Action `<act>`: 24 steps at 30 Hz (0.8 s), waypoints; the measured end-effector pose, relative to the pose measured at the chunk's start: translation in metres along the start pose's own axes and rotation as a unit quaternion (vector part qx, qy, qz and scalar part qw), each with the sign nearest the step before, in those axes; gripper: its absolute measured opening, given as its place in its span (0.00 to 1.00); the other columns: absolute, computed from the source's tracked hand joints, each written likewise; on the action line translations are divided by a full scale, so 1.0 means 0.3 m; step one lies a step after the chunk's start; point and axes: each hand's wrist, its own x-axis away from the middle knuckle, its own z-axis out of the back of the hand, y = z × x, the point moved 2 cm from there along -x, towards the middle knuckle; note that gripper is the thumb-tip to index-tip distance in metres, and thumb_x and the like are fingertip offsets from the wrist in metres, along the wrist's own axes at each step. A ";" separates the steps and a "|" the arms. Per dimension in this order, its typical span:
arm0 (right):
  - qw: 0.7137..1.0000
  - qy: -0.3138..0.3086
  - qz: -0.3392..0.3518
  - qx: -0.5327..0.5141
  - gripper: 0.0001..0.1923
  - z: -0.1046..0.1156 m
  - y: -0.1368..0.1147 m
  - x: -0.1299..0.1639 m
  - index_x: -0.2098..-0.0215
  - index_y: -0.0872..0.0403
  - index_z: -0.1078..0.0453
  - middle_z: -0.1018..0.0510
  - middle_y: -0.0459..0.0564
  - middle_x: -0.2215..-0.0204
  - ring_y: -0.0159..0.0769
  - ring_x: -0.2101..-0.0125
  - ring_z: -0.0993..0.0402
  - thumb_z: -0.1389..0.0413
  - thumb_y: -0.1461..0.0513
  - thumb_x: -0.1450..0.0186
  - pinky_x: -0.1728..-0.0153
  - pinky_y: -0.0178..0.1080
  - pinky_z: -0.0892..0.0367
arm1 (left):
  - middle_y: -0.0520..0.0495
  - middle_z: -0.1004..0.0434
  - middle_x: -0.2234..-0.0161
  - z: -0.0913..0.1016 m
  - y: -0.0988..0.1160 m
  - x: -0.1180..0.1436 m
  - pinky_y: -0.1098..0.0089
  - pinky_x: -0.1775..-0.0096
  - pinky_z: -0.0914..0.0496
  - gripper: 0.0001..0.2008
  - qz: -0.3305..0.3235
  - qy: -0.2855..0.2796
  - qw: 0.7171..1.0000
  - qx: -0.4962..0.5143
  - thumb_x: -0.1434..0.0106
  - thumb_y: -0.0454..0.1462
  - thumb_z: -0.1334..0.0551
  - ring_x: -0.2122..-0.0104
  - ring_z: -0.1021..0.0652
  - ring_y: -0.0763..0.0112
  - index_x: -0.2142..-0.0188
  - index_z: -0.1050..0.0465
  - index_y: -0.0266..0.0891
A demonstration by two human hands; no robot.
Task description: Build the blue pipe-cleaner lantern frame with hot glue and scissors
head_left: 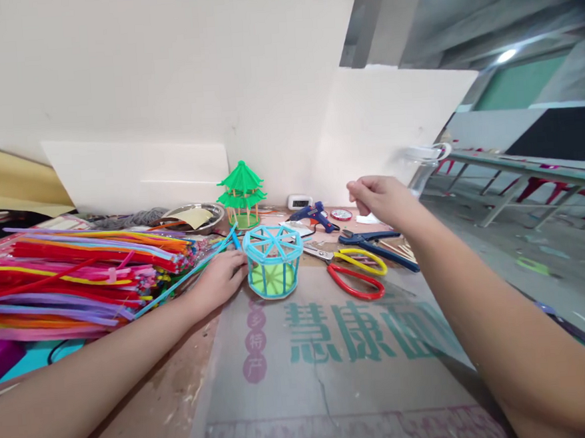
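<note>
Blue cage (pixel 274 260) (pipe-cleaner) touches left hand (pixel 221 277); right hand (pixel 378 198) hovers apart.

A small round cage (pixel 274 261) of light-blue pipe cleaners stands upright on the printed cardboard sheet (pixel 333 369) — its top is a ring crossed by spokes that meet at a hub, its side a row of vertical blue bars. Through the bars a pale green lining shows, filling the lower part. The cage sits just beside the left hand (pixel 220 277), whose fingertips touch its left side near the top rim — the base rests flat, with no tilt to be seen.
</note>
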 end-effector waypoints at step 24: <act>0.990 -0.007 0.102 0.100 0.17 -0.014 -0.183 0.138 0.73 0.51 0.26 0.31 0.42 0.85 0.32 0.82 0.38 0.45 0.52 0.31 0.76 0.37 0.46 | 0.26 0.15 0.60 0.252 0.121 0.034 0.61 0.55 0.23 0.16 0.238 -0.190 0.892 -0.333 0.37 0.26 0.45 0.56 0.14 0.48 0.60 0.18 0.27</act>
